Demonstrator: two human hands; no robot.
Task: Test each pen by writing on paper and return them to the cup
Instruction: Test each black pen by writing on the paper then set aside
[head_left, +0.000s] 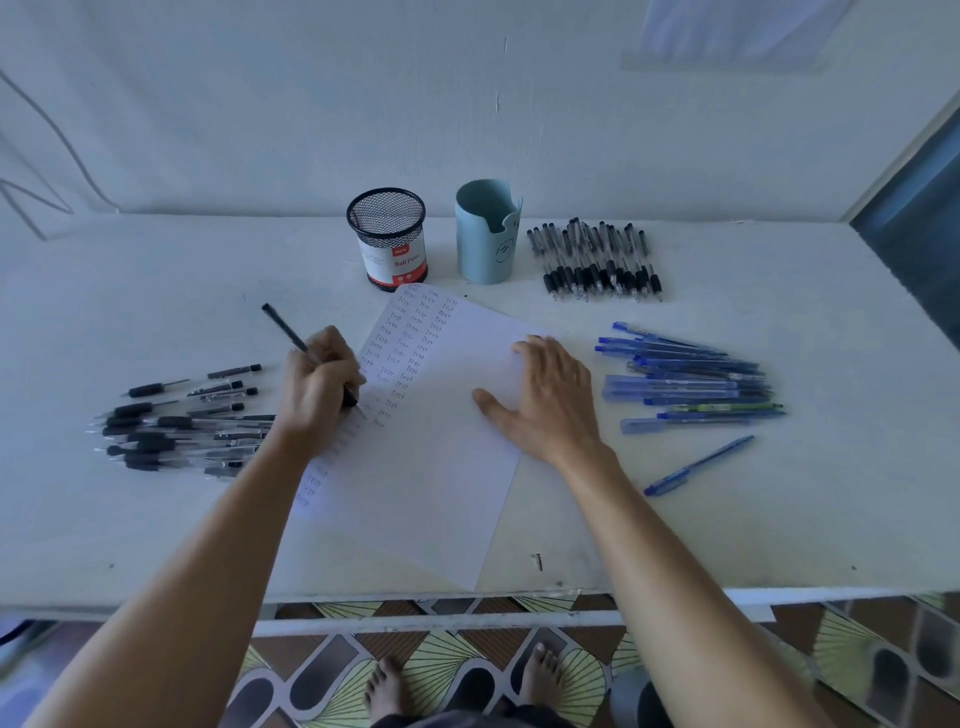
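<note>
My left hand (317, 387) grips a black pen (283, 327) with its tip down on the left edge of the white paper (441, 467). Columns of the handwritten word "test" fill the sheet's upper left. My right hand (545, 400) lies flat with straight fingers on the paper's right side. Behind the paper stand a black mesh cup (387, 236) with a white and red label and a light blue cup (487, 231); no pens show above either rim.
Several black pens (182, 421) lie heaped left of my left hand. Another black pile (597, 260) lies at the back right. Blue pens (691, 379) are heaped right of the paper, with one loose blue pen (698, 466) nearer me. The table's front edge (467, 597) is close.
</note>
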